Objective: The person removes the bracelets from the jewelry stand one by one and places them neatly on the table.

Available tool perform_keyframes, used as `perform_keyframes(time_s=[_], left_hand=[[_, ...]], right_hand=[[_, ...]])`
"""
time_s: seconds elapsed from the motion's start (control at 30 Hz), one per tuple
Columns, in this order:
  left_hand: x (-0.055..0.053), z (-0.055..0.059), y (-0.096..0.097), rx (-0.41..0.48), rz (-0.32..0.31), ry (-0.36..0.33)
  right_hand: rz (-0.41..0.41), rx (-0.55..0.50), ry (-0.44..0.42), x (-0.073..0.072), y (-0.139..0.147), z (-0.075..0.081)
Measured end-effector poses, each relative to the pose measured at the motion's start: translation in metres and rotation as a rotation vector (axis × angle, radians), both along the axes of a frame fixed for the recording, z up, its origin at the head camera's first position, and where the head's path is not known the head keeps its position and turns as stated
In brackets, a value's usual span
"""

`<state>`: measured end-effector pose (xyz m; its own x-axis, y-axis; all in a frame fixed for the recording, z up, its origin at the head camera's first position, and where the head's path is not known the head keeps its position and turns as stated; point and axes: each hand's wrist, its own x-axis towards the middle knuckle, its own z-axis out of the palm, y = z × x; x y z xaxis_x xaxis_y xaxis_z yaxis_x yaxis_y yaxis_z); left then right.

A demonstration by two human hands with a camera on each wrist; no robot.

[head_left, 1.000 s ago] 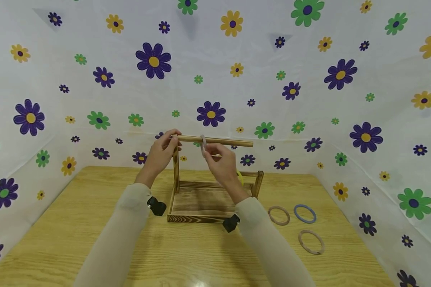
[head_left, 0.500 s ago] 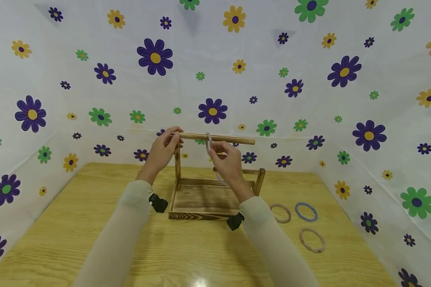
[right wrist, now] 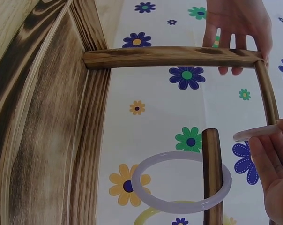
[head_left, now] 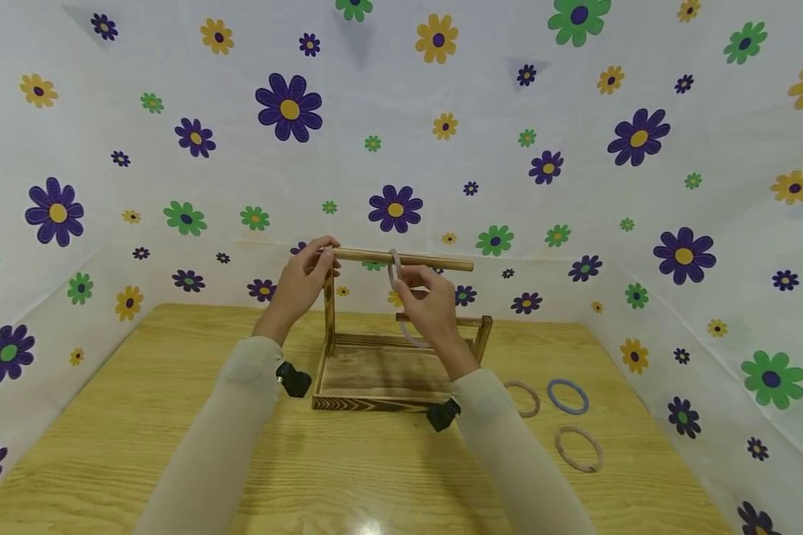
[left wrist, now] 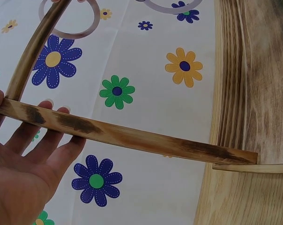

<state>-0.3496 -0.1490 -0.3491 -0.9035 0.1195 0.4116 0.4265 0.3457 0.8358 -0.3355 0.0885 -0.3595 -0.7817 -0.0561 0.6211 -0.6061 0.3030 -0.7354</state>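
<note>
My left hand holds the top corner of a dark-streaked wooden stand, where its tall post meets the upper rod. In the left wrist view the fingers lie behind the post. My right hand pinches a pale greyish ring between thumb and fingers. This ring encircles the upper rod near its middle. On the shorter, lower rod hangs a pale lilac ring, with part of a yellow ring beside it. In the head view, my right hand and forearm partly cover that lower rod.
The stand's tray-like base sits on the wooden table. To its right lie a brown ring, partly behind the right sleeve, a blue ring and a beige ring. Flower-printed sheeting encloses the back and sides.
The right hand has slid the pale greyish ring a little to the right along the upper rod. The left hand keeps its hold on the stand's corner. The head view has shifted slightly.
</note>
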Motion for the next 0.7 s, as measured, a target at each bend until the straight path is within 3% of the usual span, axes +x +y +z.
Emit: perform_keyframes(time_s=[0.7], left_hand=[[-0.001,0.000,0.000,0.016,-0.002,-0.031]], right_hand=[[-0.039,-0.016,0.007,-0.001,0.017,-0.002]])
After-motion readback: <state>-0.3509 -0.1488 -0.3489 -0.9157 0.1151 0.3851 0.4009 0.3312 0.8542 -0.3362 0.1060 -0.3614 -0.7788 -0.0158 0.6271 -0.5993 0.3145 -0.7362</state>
